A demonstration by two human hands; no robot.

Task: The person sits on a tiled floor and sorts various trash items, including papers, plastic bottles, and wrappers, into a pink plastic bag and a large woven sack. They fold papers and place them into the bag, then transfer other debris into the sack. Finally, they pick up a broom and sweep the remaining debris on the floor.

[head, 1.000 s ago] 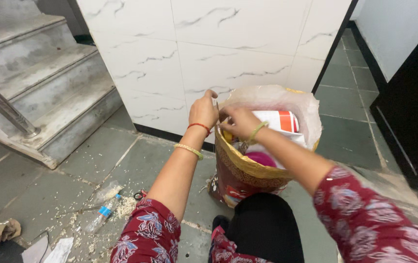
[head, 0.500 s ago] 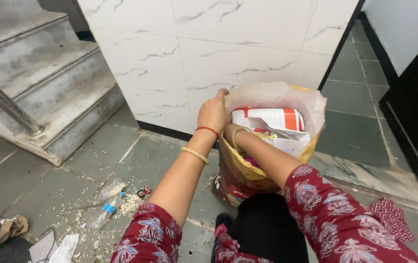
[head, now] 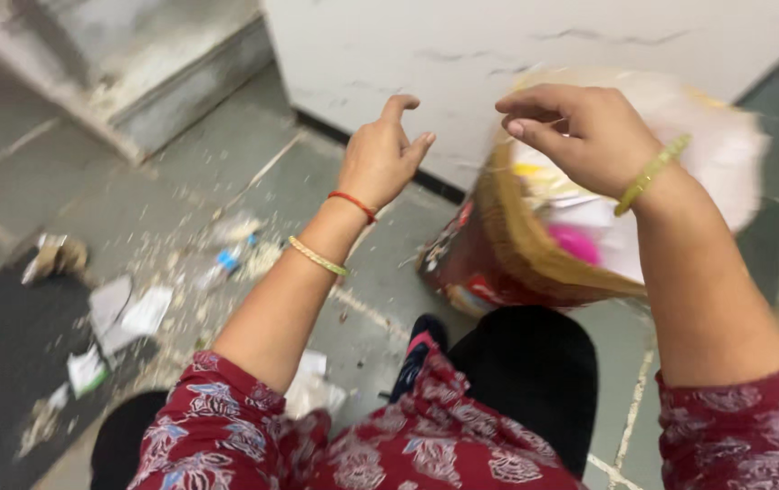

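Observation:
My left hand (head: 380,159) hangs in the air with its fingers spread and nothing in it, left of the waste bin (head: 485,263). My right hand (head: 580,127) hovers over the bin's mouth, fingers curled loosely and holding nothing. The bin is red-brown with a yellow rim and a pale plastic liner (head: 725,154); it tilts toward me and holds paper and a pink item (head: 574,245). Both wrists wear bangles, and my sleeves are red with a flower print.
Scattered litter lies on the grey tiled floor at the left: a small plastic bottle (head: 224,263), paper scraps (head: 131,313) and crumbs. A dark mat (head: 0,363) lies at the lower left. A step (head: 181,82) and a white tiled wall (head: 498,45) stand behind.
Both hands have come off the bin's rim and liner and now hang open above it. The view has dropped lower and closer to the floor and blurred.

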